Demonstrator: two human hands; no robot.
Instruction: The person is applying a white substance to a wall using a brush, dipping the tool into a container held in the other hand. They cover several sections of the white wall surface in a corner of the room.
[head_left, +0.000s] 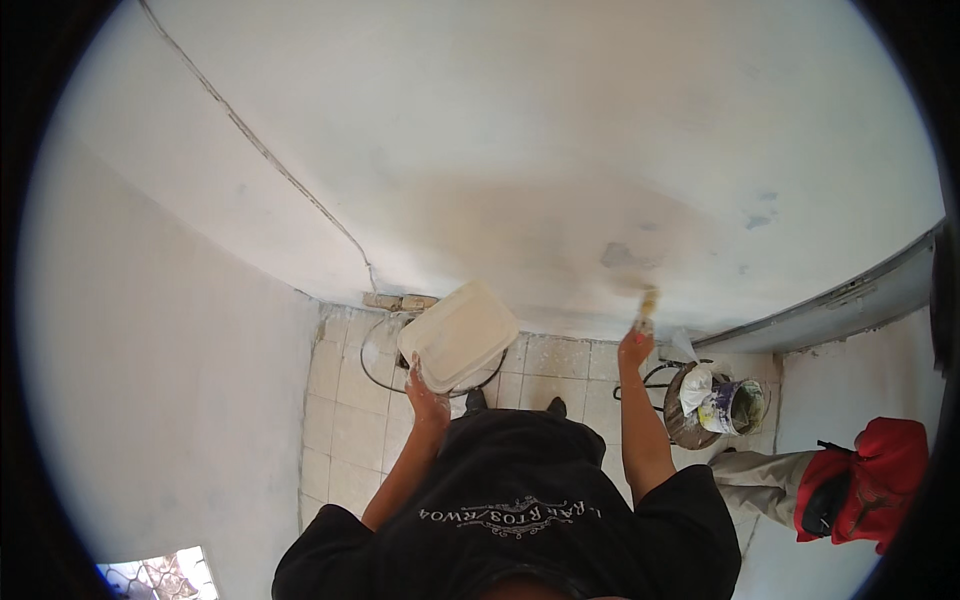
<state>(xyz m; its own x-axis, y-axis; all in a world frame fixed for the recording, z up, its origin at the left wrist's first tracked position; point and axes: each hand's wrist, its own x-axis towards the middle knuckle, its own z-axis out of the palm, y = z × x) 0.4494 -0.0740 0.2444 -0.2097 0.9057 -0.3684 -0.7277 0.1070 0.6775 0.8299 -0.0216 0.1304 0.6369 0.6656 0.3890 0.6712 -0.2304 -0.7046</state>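
Observation:
My left hand grips the near edge of a whitish rectangular plastic tub, tilted in front of the wall's foot. My right hand is closed around the handle of a brush, whose yellowish head is at the white wall. Motion blurs the brush, so whether it touches the wall cannot be told. Just above it, a grey patch shows on the wall, amid a darker, brownish area.
At right, a round stool bears a paint-stained bucket and a white plastic bag. A person in a red top stands beyond. A black cable loops over the tiled floor; another cable runs along the wall.

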